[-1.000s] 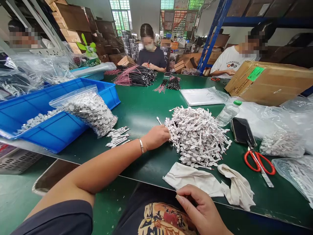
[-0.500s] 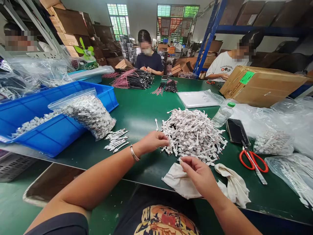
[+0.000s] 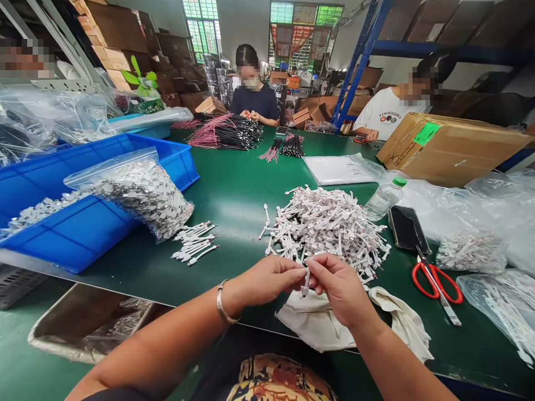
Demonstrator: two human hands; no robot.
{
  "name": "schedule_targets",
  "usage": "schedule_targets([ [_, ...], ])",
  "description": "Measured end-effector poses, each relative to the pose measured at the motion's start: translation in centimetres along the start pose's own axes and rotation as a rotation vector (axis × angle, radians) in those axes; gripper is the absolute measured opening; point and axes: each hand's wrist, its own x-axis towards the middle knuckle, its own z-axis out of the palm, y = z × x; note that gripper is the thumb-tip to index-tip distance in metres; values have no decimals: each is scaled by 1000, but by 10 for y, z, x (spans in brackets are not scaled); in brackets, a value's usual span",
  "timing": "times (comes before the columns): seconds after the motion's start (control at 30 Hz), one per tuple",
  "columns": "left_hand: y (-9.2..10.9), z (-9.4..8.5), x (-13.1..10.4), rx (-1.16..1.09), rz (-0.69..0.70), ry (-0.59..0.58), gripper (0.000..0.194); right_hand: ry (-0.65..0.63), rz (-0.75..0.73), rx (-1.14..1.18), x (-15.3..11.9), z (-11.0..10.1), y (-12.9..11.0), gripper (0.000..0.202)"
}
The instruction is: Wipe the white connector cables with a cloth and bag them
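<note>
Between my two hands is a short white cable (image 3: 306,285) with a flat connector at its lower end. My left hand (image 3: 267,281) pinches it from the left with thumb and forefinger. From the right, my right hand (image 3: 341,287) grips the same cable, fingertips close to the left ones. Just beyond the hands rises a heap of similar white cables (image 3: 334,223). A cream cloth (image 3: 311,323) lies at the table edge under the right hand. Farther left, a small group of white cables (image 3: 194,242) lies roughly side by side.
At left, a bag packed with white pieces (image 3: 146,195) leans on a blue bin (image 3: 92,234). Red-handled scissors (image 3: 437,284), a phone (image 3: 407,228) and a water bottle (image 3: 384,199) lie right of the heap. Two people sit across the table, another at far left.
My left hand has moved from the heap's edge back toward me and met the right hand at the white cable. Another cable now lies loose at the heap's left edge.
</note>
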Motion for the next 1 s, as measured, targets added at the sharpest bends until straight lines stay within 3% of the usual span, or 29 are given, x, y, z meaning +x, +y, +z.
schedule_targets([
  [0.1,-11,9,-18,-443,-193,-137,41,-20,77,47,-10,-2,7,26],
  [0.2,-22,14,-31,-634,-242,-178,40,-19,129,60,-19,-2,13,26],
  [0.5,-43,28,-40,-625,-259,-210,33,-8,57,-25,-39,1,22,23],
  [0.73,-45,41,-47,-568,-188,-28,30,33,-27,-76,-50,3,18,20],
  [0.87,-46,42,-52,-609,-190,9,27,22,73,26,-54,1,18,21],
  [1.0,-49,42,-55,-597,-223,-30,25,-30,139,-6,-54,1,23,22],
])
